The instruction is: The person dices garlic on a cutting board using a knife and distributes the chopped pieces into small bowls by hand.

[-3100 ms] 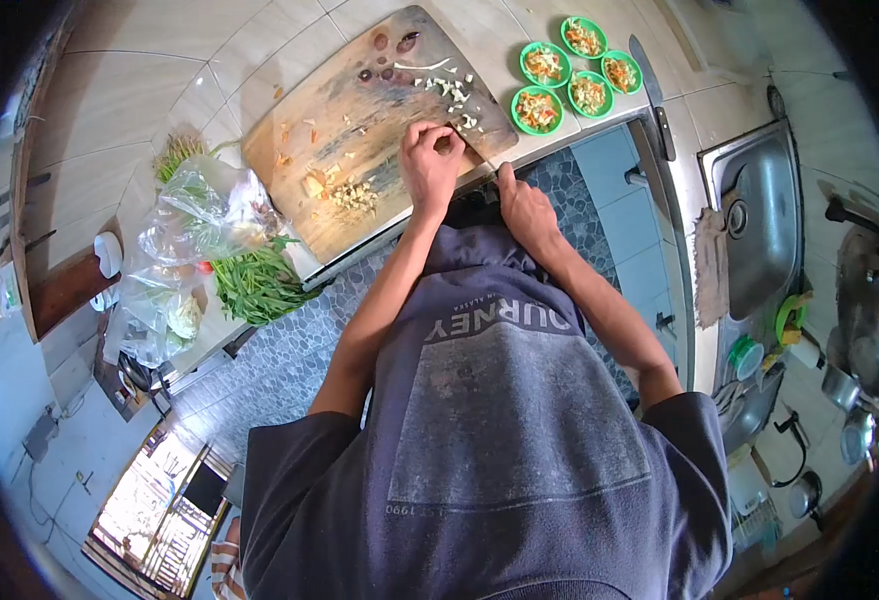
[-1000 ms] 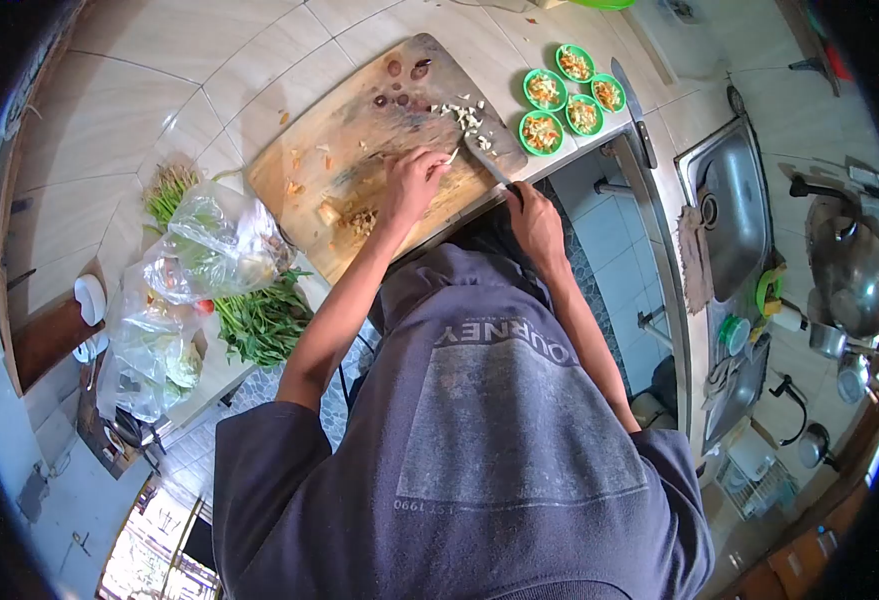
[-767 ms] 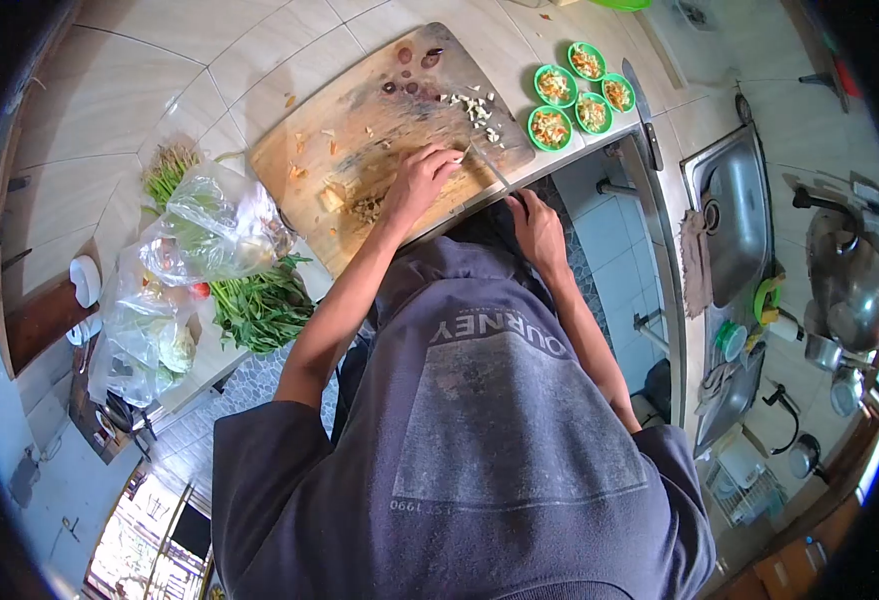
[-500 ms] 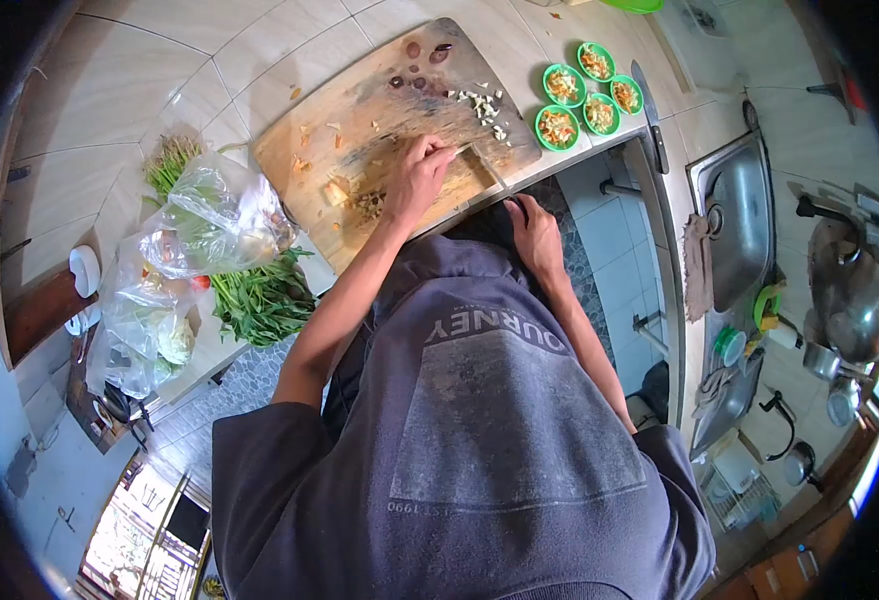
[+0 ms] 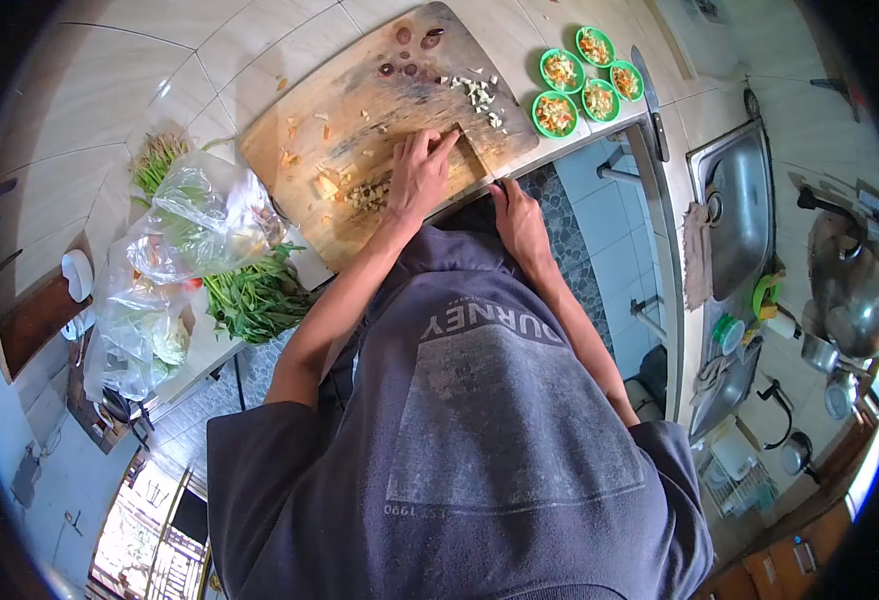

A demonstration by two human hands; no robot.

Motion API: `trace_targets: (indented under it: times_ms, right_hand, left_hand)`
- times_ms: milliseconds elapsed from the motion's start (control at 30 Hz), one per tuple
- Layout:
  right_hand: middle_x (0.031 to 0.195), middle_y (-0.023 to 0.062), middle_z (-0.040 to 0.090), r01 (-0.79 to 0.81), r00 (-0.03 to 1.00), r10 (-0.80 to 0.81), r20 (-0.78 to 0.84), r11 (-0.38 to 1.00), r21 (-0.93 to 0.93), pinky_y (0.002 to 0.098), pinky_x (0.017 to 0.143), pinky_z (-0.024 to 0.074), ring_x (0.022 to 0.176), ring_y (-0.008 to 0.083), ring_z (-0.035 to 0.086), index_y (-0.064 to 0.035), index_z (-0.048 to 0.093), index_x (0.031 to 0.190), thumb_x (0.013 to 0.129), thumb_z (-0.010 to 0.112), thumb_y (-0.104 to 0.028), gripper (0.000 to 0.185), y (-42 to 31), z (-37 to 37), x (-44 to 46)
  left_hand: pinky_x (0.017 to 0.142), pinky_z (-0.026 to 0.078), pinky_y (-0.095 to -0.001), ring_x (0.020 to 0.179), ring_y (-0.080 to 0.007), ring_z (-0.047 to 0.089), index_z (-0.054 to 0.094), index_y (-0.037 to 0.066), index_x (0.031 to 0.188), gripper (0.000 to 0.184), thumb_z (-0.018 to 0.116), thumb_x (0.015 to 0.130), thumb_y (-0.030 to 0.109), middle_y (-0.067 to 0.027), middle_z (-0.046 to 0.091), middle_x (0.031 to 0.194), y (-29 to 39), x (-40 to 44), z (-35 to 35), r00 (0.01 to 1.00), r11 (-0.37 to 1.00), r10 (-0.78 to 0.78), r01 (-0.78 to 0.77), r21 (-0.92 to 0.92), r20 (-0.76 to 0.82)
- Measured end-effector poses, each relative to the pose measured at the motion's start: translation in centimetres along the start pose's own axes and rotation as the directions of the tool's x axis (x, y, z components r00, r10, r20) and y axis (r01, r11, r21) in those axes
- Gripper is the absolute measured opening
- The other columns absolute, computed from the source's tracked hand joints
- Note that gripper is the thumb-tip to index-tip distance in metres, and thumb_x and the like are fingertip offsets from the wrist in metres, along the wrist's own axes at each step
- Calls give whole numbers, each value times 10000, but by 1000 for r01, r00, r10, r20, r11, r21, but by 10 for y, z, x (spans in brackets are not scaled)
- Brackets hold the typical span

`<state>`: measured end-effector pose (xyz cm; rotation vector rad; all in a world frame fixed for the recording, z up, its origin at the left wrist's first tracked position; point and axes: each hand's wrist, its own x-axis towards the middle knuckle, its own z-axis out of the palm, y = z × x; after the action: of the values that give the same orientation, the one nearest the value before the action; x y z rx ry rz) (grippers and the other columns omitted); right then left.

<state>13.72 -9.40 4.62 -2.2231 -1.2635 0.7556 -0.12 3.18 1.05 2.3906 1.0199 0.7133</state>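
My right hand point(image 5: 522, 226) is closed round the handle of a knife at the front edge of the wooden cutting board point(image 5: 309, 135). The knife's thin blade point(image 5: 476, 152) points up and left over the board, seen nearly edge-on. My left hand point(image 5: 419, 182) is on the board beside the blade, fingers bent and close together, fingertips near the knife tip; what they pinch is too small to make out. Small white cut pieces point(image 5: 479, 97) are scattered beyond the blade. A pile of pale yellow chopped bits point(image 5: 367, 196) lies left of my left hand.
Several green bowls of shredded vegetables point(image 5: 556, 114) stand right of the board, beside a second knife point(image 5: 649, 105). Plastic bags point(image 5: 194, 220) and leafy greens point(image 5: 254, 298) lie at the left. Farther right are a cloth point(image 5: 696, 255) and a metal sink point(image 5: 742, 215).
The long pale strips seen at the board's top earlier are gone, and more small white pieces lie there. The pale strip in my left fingers half a second ago no longer shows. The view has shifted slightly.
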Motion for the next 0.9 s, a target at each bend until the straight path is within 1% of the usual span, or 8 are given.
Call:
trace_targets:
  times_ms: [100,200,300,400,600,700,800,900]
  right_hand:
    - [897,301,626,16,1000,-15,-25,1000,15,540,686,483,835,485,599,28,528,998,980,485,-244,276,2,1,0]
    - [894,305,625,30,999,-30,-30,999,-21,543,671,482,823,485,601,30,513,1006,983,480,-241,273,-1,0,-1]
    - [867,302,627,17,1000,-18,-16,999,-44,547,662,480,807,485,603,29,510,982,988,472,-244,276,-5,-1,-1]
    - [815,286,634,-11,1000,13,25,997,-82,550,626,486,755,481,611,18,489,969,991,466,-253,274,-2,3,-1]
    - [744,249,645,-81,991,109,79,953,-292,547,541,502,651,447,632,-14,423,936,994,455,-260,255,-1,5,-12]
    - [739,249,644,-56,995,79,68,958,-281,546,537,502,647,445,633,-19,411,932,997,446,-263,255,2,4,-12]
    - [746,250,644,11,1000,-5,25,967,-253,545,537,501,649,449,630,-14,413,958,1000,438,-266,256,6,12,-5]
    - [759,255,645,-10,1000,10,-2,973,-231,545,541,499,656,450,628,-7,418,975,1001,433,-270,264,1,12,-1]
  left_hand:
    - [799,416,-406,909,-241,542,633,124,1207,413,630,797,74,-65,525,976,1,-3,5,1000,1000,-14,14,-2,10]
    - [795,410,-411,917,-242,537,628,123,1212,425,636,788,84,-63,518,972,1,-5,7,1000,1000,-19,19,-6,13]
    - [793,404,-413,912,-243,536,627,129,1217,432,635,788,81,-62,514,962,1,-5,7,1000,1000,-7,7,-1,6]
    - [792,401,-401,903,-234,535,633,142,1223,438,627,793,60,-57,513,949,0,-6,8,1000,1000,6,-7,-20,-28]
    - [800,402,-395,889,-230,539,632,152,1233,455,626,791,44,-55,519,957,0,-7,11,999,1000,0,0,-14,-38]
    - [799,406,-396,875,-227,546,631,155,1235,459,630,789,47,-55,528,964,-2,-8,12,998,1000,13,-13,-3,-69]
    - [796,413,-395,870,-230,551,630,160,1237,461,633,789,50,-57,537,968,-2,-9,13,995,1000,20,-20,-1,-97]
    - [799,420,-393,884,-238,555,633,160,1230,452,633,790,51,-60,542,970,-2,-10,14,996,1000,5,-5,-1,-94]
